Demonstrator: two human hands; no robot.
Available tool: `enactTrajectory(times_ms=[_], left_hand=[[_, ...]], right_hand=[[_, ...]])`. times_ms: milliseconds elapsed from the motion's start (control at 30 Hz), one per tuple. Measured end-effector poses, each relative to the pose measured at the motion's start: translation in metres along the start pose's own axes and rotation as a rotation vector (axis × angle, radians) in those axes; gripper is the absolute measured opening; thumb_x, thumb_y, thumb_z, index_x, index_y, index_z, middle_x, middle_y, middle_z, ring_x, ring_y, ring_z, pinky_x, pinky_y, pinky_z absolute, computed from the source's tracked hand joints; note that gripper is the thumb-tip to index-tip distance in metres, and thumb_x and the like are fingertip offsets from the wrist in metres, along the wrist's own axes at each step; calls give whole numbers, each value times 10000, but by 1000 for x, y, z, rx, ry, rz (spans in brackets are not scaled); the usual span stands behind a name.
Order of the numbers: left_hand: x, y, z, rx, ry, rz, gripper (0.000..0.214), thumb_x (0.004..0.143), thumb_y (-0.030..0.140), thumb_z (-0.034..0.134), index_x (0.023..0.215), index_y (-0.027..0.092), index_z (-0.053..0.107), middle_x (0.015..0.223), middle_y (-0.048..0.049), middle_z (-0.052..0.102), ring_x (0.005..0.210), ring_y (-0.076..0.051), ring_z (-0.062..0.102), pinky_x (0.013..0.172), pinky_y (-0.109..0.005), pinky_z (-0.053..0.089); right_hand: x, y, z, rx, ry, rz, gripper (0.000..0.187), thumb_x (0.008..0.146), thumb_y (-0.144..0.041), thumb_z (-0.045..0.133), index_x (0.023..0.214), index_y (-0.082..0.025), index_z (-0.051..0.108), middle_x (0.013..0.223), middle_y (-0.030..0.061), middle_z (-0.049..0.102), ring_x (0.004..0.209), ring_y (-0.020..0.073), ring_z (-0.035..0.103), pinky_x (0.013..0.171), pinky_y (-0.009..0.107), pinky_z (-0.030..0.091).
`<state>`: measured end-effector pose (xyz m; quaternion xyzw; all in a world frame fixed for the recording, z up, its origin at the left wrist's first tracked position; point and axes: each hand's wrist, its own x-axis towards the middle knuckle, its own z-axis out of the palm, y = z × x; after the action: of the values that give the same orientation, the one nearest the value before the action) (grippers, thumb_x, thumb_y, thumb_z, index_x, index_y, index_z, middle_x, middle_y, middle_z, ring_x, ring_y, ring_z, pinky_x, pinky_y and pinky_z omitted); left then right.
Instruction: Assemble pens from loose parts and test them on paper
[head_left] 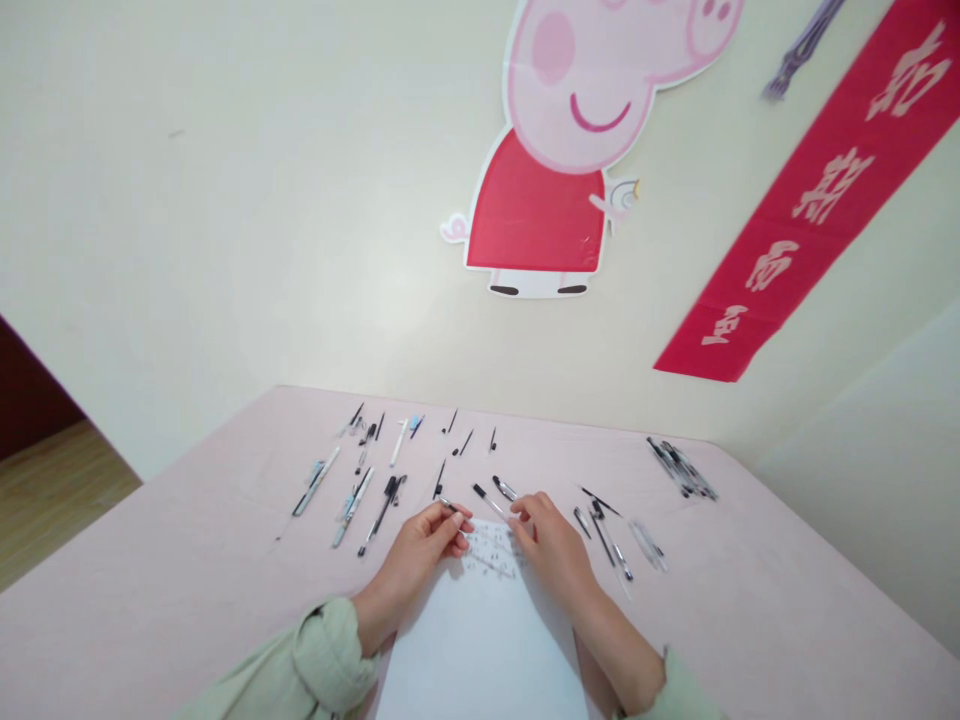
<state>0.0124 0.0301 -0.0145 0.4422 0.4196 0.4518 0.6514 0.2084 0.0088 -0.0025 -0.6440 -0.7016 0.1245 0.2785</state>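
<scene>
loose pens (315, 483) at left | left hand (421, 540) pinching pen piece (448, 504) between thumb and fingers, end jutting past grip | paper (484, 640) below | clear pen (489, 500) between hands, lower end at fingertips of right hand (551, 548); whether grasped, cannot tell

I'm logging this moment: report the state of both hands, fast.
Left hand: closed, pinching a small dark pen part.
Right hand: fingers curled beside a clear, black-ended pen; whether it grips cannot be told.
</scene>
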Motion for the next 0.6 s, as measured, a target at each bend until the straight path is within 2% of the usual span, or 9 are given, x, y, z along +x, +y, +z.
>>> enactTrajectory(times_ms=[133, 233, 333, 400, 500, 600], left_hand=[[0, 1, 0, -24, 21, -4, 316, 726, 425, 704, 863, 143, 666, 783, -40, 672, 637, -121, 582, 621, -242, 469], [0, 1, 0, -64, 30, -21, 317, 715, 413, 726, 856, 136, 663, 781, -36, 669, 641, -112, 579, 622, -229, 470], [1, 0, -1, -149, 49, -36, 307, 710, 393, 747, 849, 132, 661, 778, -34, 667, 646, -100, 580, 620, -209, 473], [1, -1, -2, -218, 64, -49, 279, 729, 367, 745, 862, 136, 662, 791, -34, 669, 662, -95, 590, 631, -197, 481], [1, 0, -3, -311, 87, -74, 205, 761, 300, 735, 870, 143, 661, 804, -37, 674, 685, -91, 607, 670, -189, 501], [0, 1, -3, -364, 112, -82, 132, 787, 240, 718, 855, 143, 659, 792, -37, 673, 689, -91, 619, 688, -186, 515]], right_hand=[[11, 1, 9, -248, -43, -16, 97, 836, -162, 527, 858, -214, 606, 927, 55, 595, 815, 192, 588, 632, 265, 388], [17, 0, 12, -290, -9, -53, 115, 839, -136, 502, 829, -211, 588, 919, 63, 600, 850, 204, 577, 655, 275, 391], [19, 0, 6, -214, 72, -59, 103, 857, -153, 477, 845, -209, 563, 901, 54, 612, 844, 203, 572, 697, 287, 396], [16, 0, -2, -105, 104, -16, 78, 879, -205, 470, 868, -214, 547, 850, 29, 621, 750, 181, 572, 673, 283, 395], [1, 4, -13, 72, 41, 50, 96, 891, -269, 468, 890, -223, 552, 764, -6, 627, 599, 147, 541, 604, 271, 385], [-22, 12, -23, 128, -51, 37, 140, 879, -256, 477, 925, -223, 605, 816, 11, 654, 650, 153, 564, 633, 272, 405]])
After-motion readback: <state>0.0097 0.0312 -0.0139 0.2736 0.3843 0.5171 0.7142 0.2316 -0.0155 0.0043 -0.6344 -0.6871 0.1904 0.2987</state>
